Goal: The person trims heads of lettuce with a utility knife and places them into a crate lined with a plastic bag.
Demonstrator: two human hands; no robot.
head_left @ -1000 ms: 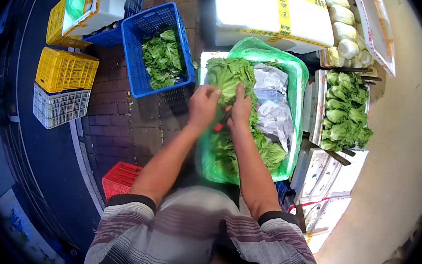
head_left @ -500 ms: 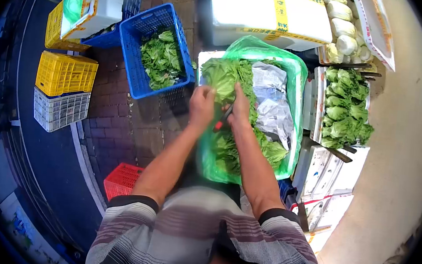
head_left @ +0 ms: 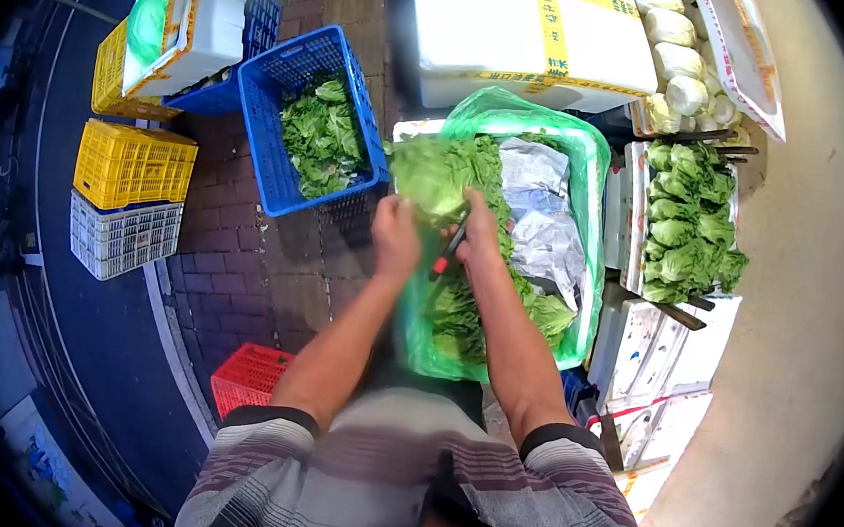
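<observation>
A head of green lettuce, blurred by motion, is held up between both my hands over the left side of a foam box lined with green plastic. My left hand is closed at the lettuce's lower left edge. My right hand touches its lower right side with the thumb, and the fingers are wrapped round a knife with a dark, red-ended handle. The knife's blade is not clearly visible. More leafy lettuce lies in the box beside crumpled newspaper.
A blue crate with loose leaves stands at left, near yellow crates and a red crate. A taped white foam box is ahead. Lettuce heads and pale cabbages fill boxes at right.
The lettuce has shifted slightly left and turned in my hands. My left hand has dropped a little lower in view. The camera view has shifted slightly.
</observation>
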